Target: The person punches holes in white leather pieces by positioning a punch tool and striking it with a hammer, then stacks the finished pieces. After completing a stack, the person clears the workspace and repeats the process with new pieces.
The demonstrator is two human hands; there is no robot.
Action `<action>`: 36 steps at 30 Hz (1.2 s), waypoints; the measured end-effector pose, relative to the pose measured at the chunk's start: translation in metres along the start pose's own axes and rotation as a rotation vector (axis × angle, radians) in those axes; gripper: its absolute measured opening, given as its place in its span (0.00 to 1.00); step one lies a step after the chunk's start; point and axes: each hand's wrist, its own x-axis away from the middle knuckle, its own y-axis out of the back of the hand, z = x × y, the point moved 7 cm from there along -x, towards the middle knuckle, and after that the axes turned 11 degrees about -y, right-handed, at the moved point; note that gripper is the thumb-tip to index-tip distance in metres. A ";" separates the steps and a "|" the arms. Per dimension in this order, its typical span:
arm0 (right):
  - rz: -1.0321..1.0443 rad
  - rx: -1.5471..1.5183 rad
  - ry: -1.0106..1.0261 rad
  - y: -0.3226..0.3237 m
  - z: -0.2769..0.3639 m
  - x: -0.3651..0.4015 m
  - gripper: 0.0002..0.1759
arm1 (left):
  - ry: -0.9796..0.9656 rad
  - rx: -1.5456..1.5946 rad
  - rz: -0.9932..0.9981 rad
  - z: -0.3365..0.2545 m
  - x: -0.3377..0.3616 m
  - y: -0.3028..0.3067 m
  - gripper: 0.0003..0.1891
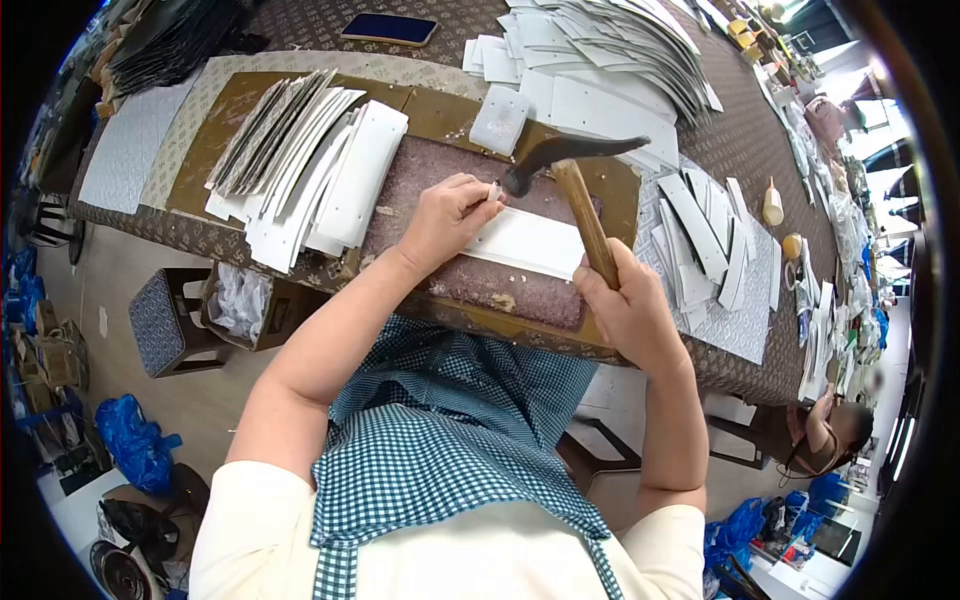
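A hammer with a dark metal head and a wooden handle (588,225) is in my right hand (635,305), whose fingers wrap round the handle's lower end. The hammer's dark head (570,152) is close to the fingertips of my left hand (450,220). Those fingers are pinched together at the left end of a white strip (530,242), at a small pale bit too small to name. The strip lies flat on a reddish stone slab (420,185). Just beyond the hammer head is a small white block (499,120).
White and patterned pieces (300,165) are stacked on the left, with more white sheets (600,60) at the back and loose strips (700,235) on the right. A phone (389,29) lies at the back. Another person (825,440) is at far right.
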 end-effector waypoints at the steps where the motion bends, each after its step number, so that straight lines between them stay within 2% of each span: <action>1: -0.004 -0.109 -0.008 -0.002 -0.005 -0.001 0.11 | 0.001 0.007 0.002 -0.001 0.002 0.001 0.06; 5: -0.060 -0.624 0.067 -0.032 -0.022 -0.025 0.10 | 0.030 0.126 0.041 0.003 0.005 -0.002 0.08; 8: -0.080 -0.764 0.051 -0.061 -0.039 -0.043 0.11 | 0.031 0.185 0.091 0.001 0.005 0.002 0.09; 11: -0.055 -0.877 0.051 -0.088 -0.061 -0.055 0.11 | 0.070 0.223 0.030 0.013 0.004 -0.002 0.10; 14: -0.117 -0.896 0.015 -0.085 -0.062 -0.054 0.11 | 0.138 0.162 0.002 0.020 0.000 -0.005 0.11; 19: -0.097 -0.881 0.028 -0.085 -0.063 -0.055 0.12 | 0.300 0.083 -0.111 0.025 -0.002 0.008 0.15; 23: -0.118 -0.845 0.040 -0.087 -0.064 -0.055 0.11 | 0.293 0.258 -0.109 0.009 0.018 0.010 0.09; 27: -0.100 -0.869 0.034 -0.085 -0.064 -0.055 0.11 | 0.182 0.224 -0.063 0.000 0.031 0.008 0.10; 28: -0.094 -0.872 0.032 -0.085 -0.064 -0.055 0.12 | 0.175 0.215 -0.049 -0.002 0.033 0.007 0.06; 34: -0.093 -0.878 0.027 -0.084 -0.063 -0.055 0.12 | 0.123 0.100 -0.006 -0.006 0.030 0.009 0.10; 36: -0.098 -0.855 0.022 -0.084 -0.063 -0.054 0.11 | 0.026 0.026 0.026 -0.015 0.025 0.009 0.09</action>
